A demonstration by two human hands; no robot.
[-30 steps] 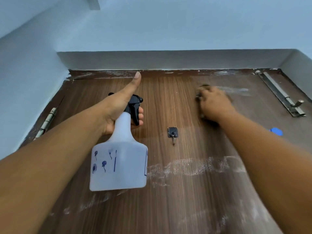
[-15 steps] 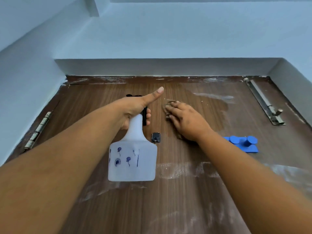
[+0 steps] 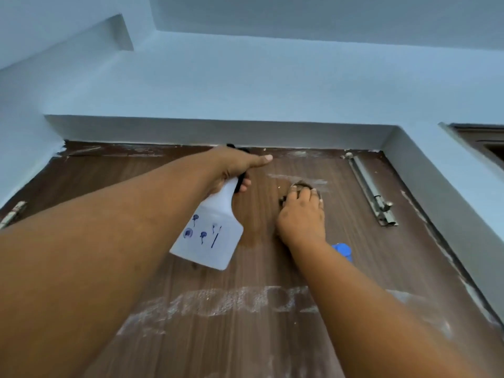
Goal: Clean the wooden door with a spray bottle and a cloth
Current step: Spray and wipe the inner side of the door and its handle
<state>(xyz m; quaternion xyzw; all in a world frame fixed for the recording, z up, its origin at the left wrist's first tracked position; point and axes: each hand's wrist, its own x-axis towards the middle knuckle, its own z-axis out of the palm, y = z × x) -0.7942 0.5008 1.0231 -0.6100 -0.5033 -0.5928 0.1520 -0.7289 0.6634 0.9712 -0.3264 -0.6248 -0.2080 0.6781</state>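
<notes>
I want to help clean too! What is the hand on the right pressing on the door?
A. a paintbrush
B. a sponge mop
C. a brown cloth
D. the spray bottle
C: the right hand lies flat on the wooden door with a brown cloth peeking out past its fingertips; the spray bottle is in the left hand.

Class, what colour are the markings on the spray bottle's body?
Dark blue, on the white spray bottle, clearest in the head view.

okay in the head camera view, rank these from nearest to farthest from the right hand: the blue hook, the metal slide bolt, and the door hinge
1. Blue hook: just lower right of the right hand, beside the wrist.
2. Metal slide bolt: farther right, near the door's edge.
3. Door hinge: far left edge, beyond the left arm.
</notes>
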